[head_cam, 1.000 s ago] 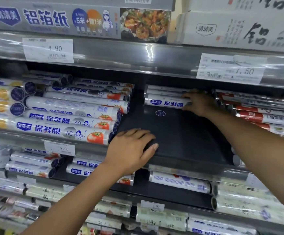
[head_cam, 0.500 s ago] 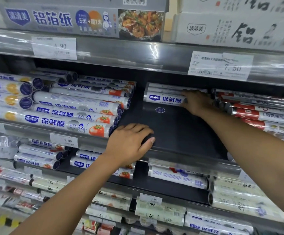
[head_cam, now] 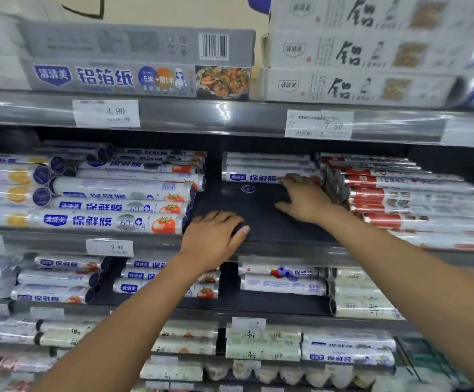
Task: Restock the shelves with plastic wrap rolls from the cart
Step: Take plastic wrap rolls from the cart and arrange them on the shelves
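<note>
Dark shelf [head_cam: 258, 219] gap: my left hand [head_cam: 216, 239] rests flat on its near edge, right hand [head_cam: 306, 199] spread, touching the far plastic wrap roll [head_cam: 252, 176]. I'd slide it forward squarely.

Glossy plastic film wraps the rolls [head_cam: 111, 222], lying on a matt dark shelf [head_cam: 261, 219] edged with shiny rail [head_cam: 201, 117].

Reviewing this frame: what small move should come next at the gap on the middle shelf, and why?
Probably the right hand draws the white, blue-lettered plastic wrap roll forward. Its fingers touch that roll, which lies at the back of the dark shelf with bare board before it; the left hand rests empty on the shelf's front edge.
</note>
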